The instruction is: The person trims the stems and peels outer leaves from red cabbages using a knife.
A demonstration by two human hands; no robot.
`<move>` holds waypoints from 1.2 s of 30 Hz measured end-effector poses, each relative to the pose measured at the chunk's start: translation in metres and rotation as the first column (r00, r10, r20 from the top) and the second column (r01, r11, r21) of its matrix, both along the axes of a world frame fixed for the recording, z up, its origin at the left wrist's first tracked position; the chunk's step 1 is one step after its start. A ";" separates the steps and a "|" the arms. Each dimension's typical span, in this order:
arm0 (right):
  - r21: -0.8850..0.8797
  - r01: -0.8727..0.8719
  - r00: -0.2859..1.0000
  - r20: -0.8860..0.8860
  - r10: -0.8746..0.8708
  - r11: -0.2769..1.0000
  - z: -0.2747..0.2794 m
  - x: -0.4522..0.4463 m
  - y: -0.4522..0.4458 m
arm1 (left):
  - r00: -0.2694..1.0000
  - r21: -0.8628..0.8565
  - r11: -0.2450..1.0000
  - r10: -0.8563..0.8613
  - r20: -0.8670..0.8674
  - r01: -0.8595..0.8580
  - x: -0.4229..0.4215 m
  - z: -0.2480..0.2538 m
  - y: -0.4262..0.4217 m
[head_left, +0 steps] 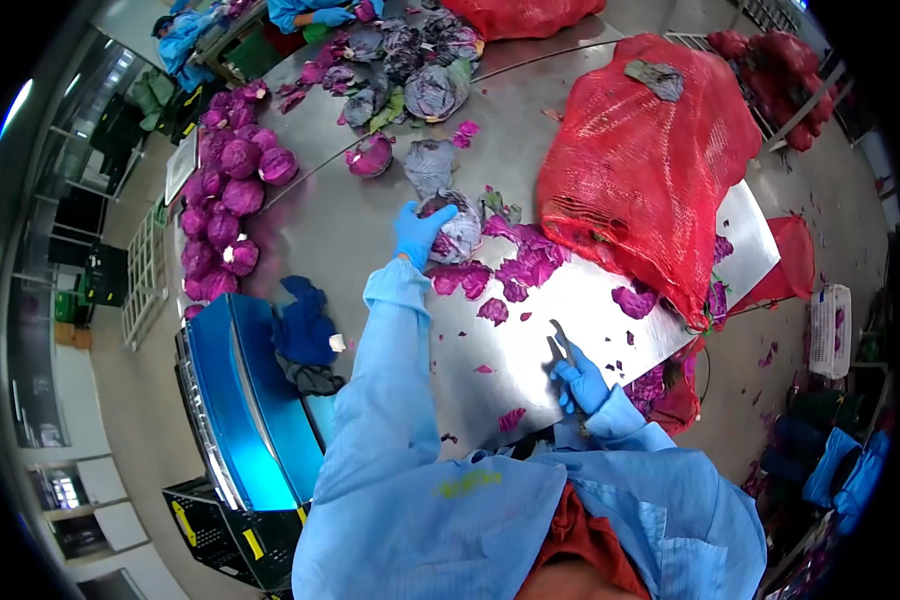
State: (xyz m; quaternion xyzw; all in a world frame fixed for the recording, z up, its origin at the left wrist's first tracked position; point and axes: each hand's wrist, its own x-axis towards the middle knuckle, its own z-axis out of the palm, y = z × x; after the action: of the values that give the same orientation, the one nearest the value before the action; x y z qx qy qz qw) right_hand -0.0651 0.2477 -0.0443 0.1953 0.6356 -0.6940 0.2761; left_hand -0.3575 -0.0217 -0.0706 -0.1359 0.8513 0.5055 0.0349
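Observation:
My left hand [422, 232], in a blue glove, reaches forward over the metal table and grips the left side of a red cabbage [460, 235] with greyish outer leaves. The fingers curl over its top. Nearer my body, my right hand [581, 384], gloved too, is closed around a knife [564, 342] whose dark blade points away from me. Loose purple leaves [532, 262] lie just right of the cabbage. Another dull-leaved cabbage [430, 166] sits right behind it, and a purple cabbage head [370, 156] rests further left.
Trimmed purple cabbages [241, 158] are heaped along the left edge. Untrimmed cabbages [436, 92] lie at the back. A large red mesh sack [650, 160] covers the right side. A blue bin [260, 400] stands left of me. Co-workers [185, 45] are at the far end.

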 end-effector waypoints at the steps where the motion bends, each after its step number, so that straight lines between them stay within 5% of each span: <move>1: -0.085 0.061 0.993 0.108 -0.052 0.994 -0.011 -0.011 -0.014 | 0.980 0.010 0.999 -0.035 -0.194 0.038 0.019 -0.019 -0.004; 4: -0.078 0.090 0.996 -0.006 -0.091 0.993 -0.005 -0.039 -0.037 | 0.938 -0.008 1.000 -0.025 -0.345 0.023 0.084 -0.026 0.006; 6: -0.071 0.126 0.962 -0.233 -0.139 0.990 -0.010 -0.063 -0.051 | 0.877 -0.112 0.992 -0.101 -0.470 0.055 0.138 0.000 0.018; 8: 0.079 0.065 0.918 -0.395 -0.029 0.995 0.003 -0.091 -0.062 | 0.860 -0.200 0.978 -0.156 -0.485 0.064 0.180 0.005 0.020; 10: 0.490 0.121 0.620 -0.717 0.319 0.864 -0.037 -0.120 -0.068 | 0.869 -0.178 0.980 -0.162 -0.468 0.087 0.212 -0.004 0.021; 11: 0.504 0.025 0.747 -0.583 0.319 0.863 -0.035 -0.123 -0.071 | 0.902 -0.070 0.996 -0.077 -0.424 0.053 0.217 -0.010 0.021; 13: 0.487 -0.005 0.712 -0.611 0.345 0.873 -0.035 -0.126 -0.075 | 0.947 0.152 0.988 0.076 -0.311 -0.029 0.222 -0.026 0.016; 16: 0.463 -0.042 0.685 -0.632 0.363 0.885 -0.021 -0.120 -0.083 | 0.982 0.694 0.717 0.169 -0.088 -0.061 0.189 -0.048 0.000; 17: 0.459 -0.036 0.662 -0.654 0.365 0.888 -0.020 -0.116 -0.087 | 0.989 0.752 0.652 0.148 -0.005 -0.093 0.183 -0.045 -0.002; 20: 0.415 -0.019 0.626 -0.704 0.334 0.910 -0.020 -0.102 -0.090 | 0.989 0.636 0.770 0.128 -0.076 -0.051 0.184 -0.055 -0.006; 24: 0.346 0.044 0.522 -0.808 0.274 0.937 -0.047 -0.074 -0.081 | 0.987 0.695 0.712 0.156 -0.020 -0.099 0.223 -0.054 -0.006; 26: 0.377 0.096 0.594 -0.764 0.251 0.921 -0.039 -0.051 -0.084 | 0.974 0.725 0.657 0.205 0.091 -0.206 0.251 -0.021 0.002; 29: 0.276 0.064 0.559 -0.806 0.195 0.959 -0.040 -0.025 -0.086 | 0.977 0.622 0.755 0.188 0.098 -0.208 0.289 -0.020 0.000; 31: 0.229 -0.065 0.784 -0.590 0.191 0.971 -0.020 -0.014 -0.080 | 0.973 0.536 0.812 0.206 0.106 -0.231 0.309 -0.017 0.002; 33: 0.125 -0.168 0.911 -0.358 0.203 0.978 -0.014 -0.006 -0.075 | 0.994 0.202 0.974 0.091 0.060 -0.102 0.318 -0.013 0.001; 35: -0.031 -0.240 0.964 -0.125 0.234 0.970 -0.002 -0.003 -0.068 | 0.996 -0.127 0.989 -0.064 0.063 0.072 0.321 0.000 0.012; 36: -0.039 -0.248 0.946 -0.224 0.233 0.968 -0.007 0.000 -0.067 | 0.986 -0.273 0.948 -0.150 0.079 0.166 0.320 0.014 0.022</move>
State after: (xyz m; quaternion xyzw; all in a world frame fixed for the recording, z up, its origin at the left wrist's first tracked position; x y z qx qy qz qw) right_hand -0.0653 0.1806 -0.0511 0.0301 0.6575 -0.6931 0.2938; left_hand -0.0372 0.0006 -0.0563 -0.0853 0.9207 0.3724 0.0801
